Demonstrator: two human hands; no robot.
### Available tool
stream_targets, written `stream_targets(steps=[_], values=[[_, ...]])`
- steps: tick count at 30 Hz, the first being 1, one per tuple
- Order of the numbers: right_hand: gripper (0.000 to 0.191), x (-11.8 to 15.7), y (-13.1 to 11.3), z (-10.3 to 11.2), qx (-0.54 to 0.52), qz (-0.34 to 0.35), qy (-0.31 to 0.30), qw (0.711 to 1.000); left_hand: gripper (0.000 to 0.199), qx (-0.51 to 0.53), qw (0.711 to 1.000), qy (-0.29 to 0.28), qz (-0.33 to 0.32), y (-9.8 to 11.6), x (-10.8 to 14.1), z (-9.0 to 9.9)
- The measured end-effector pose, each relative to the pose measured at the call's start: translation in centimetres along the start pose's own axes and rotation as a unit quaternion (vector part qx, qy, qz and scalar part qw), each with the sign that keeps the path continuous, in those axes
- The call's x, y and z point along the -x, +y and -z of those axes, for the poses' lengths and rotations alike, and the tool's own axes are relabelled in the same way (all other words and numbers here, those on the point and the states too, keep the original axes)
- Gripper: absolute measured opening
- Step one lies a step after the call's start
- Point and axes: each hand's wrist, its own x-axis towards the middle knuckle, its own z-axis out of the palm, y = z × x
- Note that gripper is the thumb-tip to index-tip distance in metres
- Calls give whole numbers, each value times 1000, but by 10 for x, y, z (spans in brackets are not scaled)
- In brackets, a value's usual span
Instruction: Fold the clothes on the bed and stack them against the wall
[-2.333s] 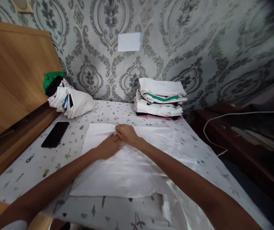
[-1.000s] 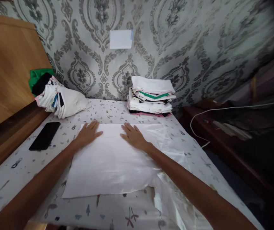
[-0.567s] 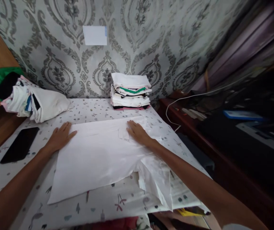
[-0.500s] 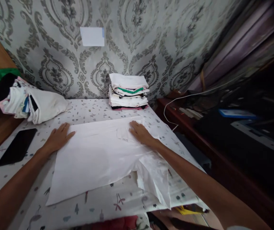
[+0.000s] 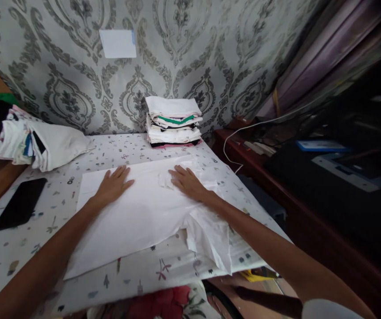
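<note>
A white shirt (image 5: 133,221) lies spread sideways over a patterned sheet, one sleeve (image 5: 210,239) hanging toward the near edge with creases in it. Flat on the cloth, left of its middle, rests my left hand (image 5: 113,184) with the fingers spread. My right hand (image 5: 186,180) presses on the upper right part, beside what looks like a pocket, its fingers also stretched out. Neither hand grips the fabric. Beyond the shirt stands a stack of folded clothes (image 5: 173,122), mostly white with a green band showing.
A heap of clothes (image 5: 53,141) lies at the back left. In front of it is a black phone (image 5: 20,204) on the patterned sheet (image 5: 123,281). To the right stands a dark red table (image 5: 286,208) with a white cable (image 5: 225,148) running across it. The papered wall (image 5: 157,48) closes the back.
My left hand has slid right from the shirt's left edge onto the cloth. My right hand stays at about the same place on the shirt. The view has shifted slightly.
</note>
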Motion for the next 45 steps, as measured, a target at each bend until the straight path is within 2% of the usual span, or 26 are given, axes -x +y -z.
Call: stream_targets(steps=[3,7,10,13,16,18,21,23,25,28,31,33,37,40,42,45], values=[[54,23,12,7,-41,-14,8,999,70,-10,1000,15,7,-16,8,-3],[56,79,21,19,-82,-45,53,994,70,-19,999,24,25,-38,27,-4],[53,131,15,26,-83,-92,96,988,70,-21,998,33,47,-54,45,-3],[49,180,-2,30,-83,-124,135,980,67,-19,996,42,79,-64,65,4],[50,220,-20,31,-82,-109,134,982,63,-22,996,49,74,-56,89,15],[56,239,-30,32,-78,-73,112,988,57,-5,999,46,16,-41,110,22],[59,252,-39,35,-56,-22,93,994,40,44,995,0,-94,-9,143,27],[44,250,-43,37,-39,-7,94,995,31,43,989,-31,-137,8,162,25],[29,244,-46,39,-33,0,98,995,24,8,986,-36,-162,16,176,19],[29,235,-47,41,-48,11,108,993,30,-37,983,-28,-177,13,189,10],[28,229,-46,41,-87,-15,123,988,43,-32,986,-39,-159,0,194,5],[26,227,-46,42,-140,-61,131,980,41,6,990,-50,-132,-9,192,7],[24,211,-45,51,-279,-143,200,928,26,140,985,-86,-57,-19,182,29],[27,181,-40,69,-329,-166,245,897,28,261,957,-124,-6,-22,172,51],[28,149,-31,83,-343,-155,248,892,34,338,936,-93,37,-25,162,61],[34,85,-10,99,-373,-134,239,886,39,426,898,-24,111,-35,141,65]])
